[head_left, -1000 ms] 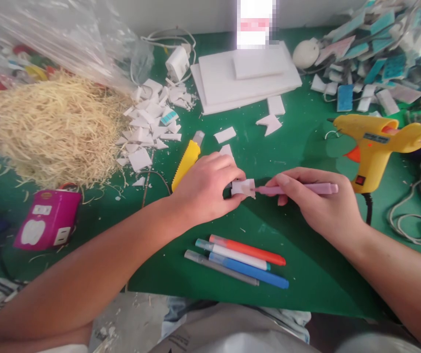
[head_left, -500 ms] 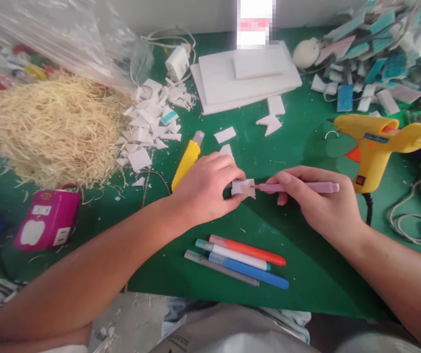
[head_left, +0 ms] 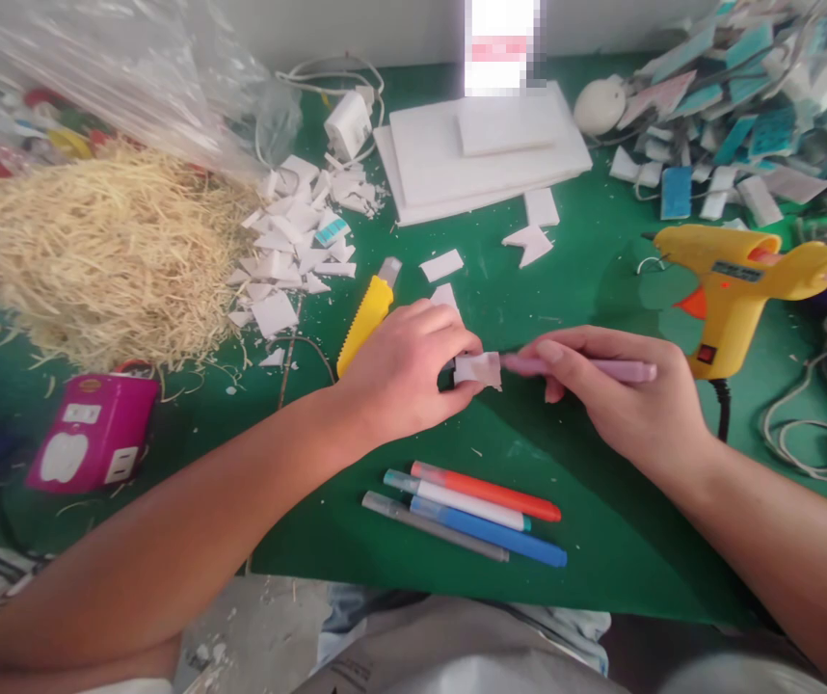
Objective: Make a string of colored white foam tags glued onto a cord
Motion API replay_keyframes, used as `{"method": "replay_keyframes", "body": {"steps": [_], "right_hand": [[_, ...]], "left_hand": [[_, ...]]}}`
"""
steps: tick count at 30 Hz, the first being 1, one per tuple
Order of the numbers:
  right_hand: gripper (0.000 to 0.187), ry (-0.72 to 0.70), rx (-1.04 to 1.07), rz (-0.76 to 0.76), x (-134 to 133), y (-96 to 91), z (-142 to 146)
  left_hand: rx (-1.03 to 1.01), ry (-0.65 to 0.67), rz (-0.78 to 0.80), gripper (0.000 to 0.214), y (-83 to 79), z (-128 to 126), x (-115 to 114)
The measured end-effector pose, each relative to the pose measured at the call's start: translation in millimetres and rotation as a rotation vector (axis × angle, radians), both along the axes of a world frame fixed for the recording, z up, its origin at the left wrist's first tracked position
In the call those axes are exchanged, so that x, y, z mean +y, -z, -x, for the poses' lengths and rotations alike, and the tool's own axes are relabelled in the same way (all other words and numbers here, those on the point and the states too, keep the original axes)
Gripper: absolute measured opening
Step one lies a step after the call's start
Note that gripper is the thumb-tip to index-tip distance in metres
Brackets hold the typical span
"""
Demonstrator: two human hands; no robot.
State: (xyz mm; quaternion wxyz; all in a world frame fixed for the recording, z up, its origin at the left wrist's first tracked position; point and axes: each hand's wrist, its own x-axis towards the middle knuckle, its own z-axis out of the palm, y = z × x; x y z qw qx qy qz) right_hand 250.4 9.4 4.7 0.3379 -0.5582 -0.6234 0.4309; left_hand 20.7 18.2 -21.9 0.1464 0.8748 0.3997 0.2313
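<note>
Green counter (head_left: pixel 623 549), straw heap (head_left: pixel 102 255) on the L w/ white offcuts (head_left: pixel 275 313) beside it. L hand (head_left: pixel 410 361) pinches a small white pc (head_left: pixel 482 368) mid-counter; R hand (head_left: pixel 634 410) grips a pink pen (head_left: pixel 626 370), its blurred tip at the pc's R edge, can't tell if touching. Yellow cutter (head_left: pixel 365 328) just past L hand, 4 other pens (head_left: pixel 490 532) nr front edge, yellow glue gun (head_left: pixel 735 304) beyond R hand.

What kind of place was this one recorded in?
Probably a craft workbench: a yellow glue gun stands on the green tabletop, with a yellow utility knife and a heap of white scraps also lying there.
</note>
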Motion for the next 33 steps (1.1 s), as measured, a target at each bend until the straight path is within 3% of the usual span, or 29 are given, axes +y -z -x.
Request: {"method": "replay_keyframes", "body": {"steps": [3, 11, 18, 33], "right_hand": [[0.029, -0.013, -0.003, 0.005, 0.2, 0.1, -0.5], [0.022, 0.020, 0.016, -0.003, -1.2, 0.9, -0.3], [0.027, 0.008, -0.005, 0.003, -2.3, 0.2, -1.5], [0.022, -0.006, -0.047, 0.025, -1.8, -1.1, -1.7]], "left_hand": [[-0.013, 0.003, -0.013, 0.015, 0.0, 0.4, 0.4], [-0.003, 0.004, -0.034, 0.014, -0.2, 1.0, -0.8], [0.020, -0.013, -0.036, 0.039, -1.0, 0.7, -2.2], [0.009, -0.001, -0.065, 0.035, 0.9, 1.2, -1.0]]}}
